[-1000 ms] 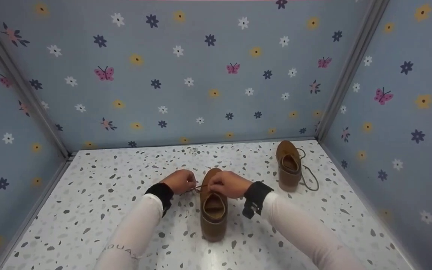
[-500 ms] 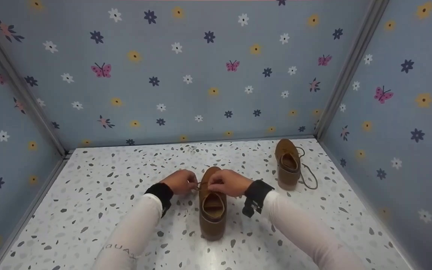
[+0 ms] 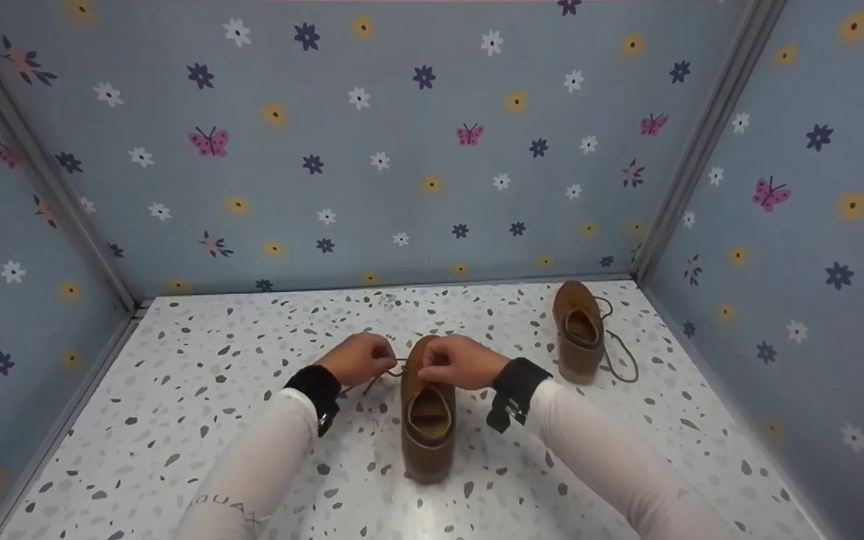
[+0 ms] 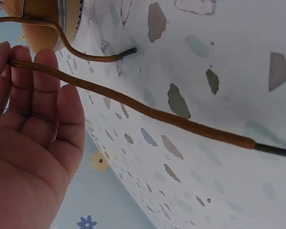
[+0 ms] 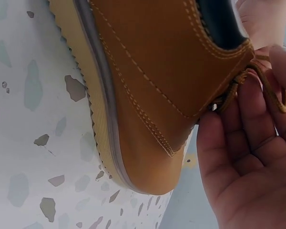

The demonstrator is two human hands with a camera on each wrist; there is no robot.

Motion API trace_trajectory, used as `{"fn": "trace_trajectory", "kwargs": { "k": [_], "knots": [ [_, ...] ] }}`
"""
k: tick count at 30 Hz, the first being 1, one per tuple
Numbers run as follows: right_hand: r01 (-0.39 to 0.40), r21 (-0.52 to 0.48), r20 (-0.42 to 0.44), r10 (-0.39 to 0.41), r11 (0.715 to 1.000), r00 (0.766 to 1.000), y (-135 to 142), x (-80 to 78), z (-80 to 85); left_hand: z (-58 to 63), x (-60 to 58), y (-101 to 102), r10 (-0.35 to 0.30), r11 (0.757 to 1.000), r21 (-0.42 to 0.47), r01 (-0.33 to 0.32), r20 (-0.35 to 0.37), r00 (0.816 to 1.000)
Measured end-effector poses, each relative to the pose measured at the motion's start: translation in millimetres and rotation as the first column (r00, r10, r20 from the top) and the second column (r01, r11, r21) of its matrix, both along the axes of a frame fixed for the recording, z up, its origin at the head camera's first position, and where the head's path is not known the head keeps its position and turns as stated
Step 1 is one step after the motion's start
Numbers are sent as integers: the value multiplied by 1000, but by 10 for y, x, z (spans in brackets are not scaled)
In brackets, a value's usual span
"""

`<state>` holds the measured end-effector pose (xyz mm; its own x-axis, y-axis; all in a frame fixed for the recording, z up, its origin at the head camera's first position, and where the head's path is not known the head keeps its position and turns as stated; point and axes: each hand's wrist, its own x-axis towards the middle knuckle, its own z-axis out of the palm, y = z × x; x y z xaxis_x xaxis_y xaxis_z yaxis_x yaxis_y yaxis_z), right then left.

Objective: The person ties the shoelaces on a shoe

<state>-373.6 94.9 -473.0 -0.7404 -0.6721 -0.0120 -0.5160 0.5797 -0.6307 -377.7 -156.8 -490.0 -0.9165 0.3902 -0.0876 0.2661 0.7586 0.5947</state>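
A tan lace-up ankle boot (image 3: 428,457) stands on the speckled surface, toe pointing away from me. My left hand (image 3: 361,358) is just left of its front, pinching a brown shoelace (image 4: 148,110) between thumb and forefinger. In the left wrist view, the dark-tipped end trails past the fingers, and a second lace end (image 4: 93,58) lies near the sole. My right hand (image 3: 458,362) is over the boot's lacing, its fingertips at the eyelets. In the right wrist view, a lace loop (image 5: 269,90) runs between its thumb and curled fingers; their exact contact is partly hidden.
A matching tan boot (image 3: 580,352) stands at the back right, its loose lace (image 3: 623,356) lying to its right. Blue panels (image 3: 432,150) with flowers and butterflies enclose the back and both sides of the white speckled surface (image 3: 252,330).
My left hand has shifted slightly forward, and lace ends show below it again after being hidden half a second ago. The right hand stays at the lacing. Both boots remain in place.
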Motion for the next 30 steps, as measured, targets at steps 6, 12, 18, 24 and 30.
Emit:
{"fn": "trace_trajectory", "kwargs": {
  "k": [6,12,18,24,30],
  "knots": [
    [46,-32,5,-45,998,999,2,5,3,57,29,-44,-19,999,40,19,-2,1000],
    [60,-61,-9,-61,996,998,30,-11,2,152,95,-61,-5,998,65,5,4,1000],
    [84,-45,-3,-84,995,996,59,-33,15,236,182,-86,15,996,91,-15,-8,1000],
    [141,-35,5,-141,989,990,79,-44,11,300,276,-71,10,992,124,-10,-1,1000],
    [193,-41,-6,-193,980,981,107,-45,19,359,357,-9,-42,985,172,24,97,994]
  ]
}}
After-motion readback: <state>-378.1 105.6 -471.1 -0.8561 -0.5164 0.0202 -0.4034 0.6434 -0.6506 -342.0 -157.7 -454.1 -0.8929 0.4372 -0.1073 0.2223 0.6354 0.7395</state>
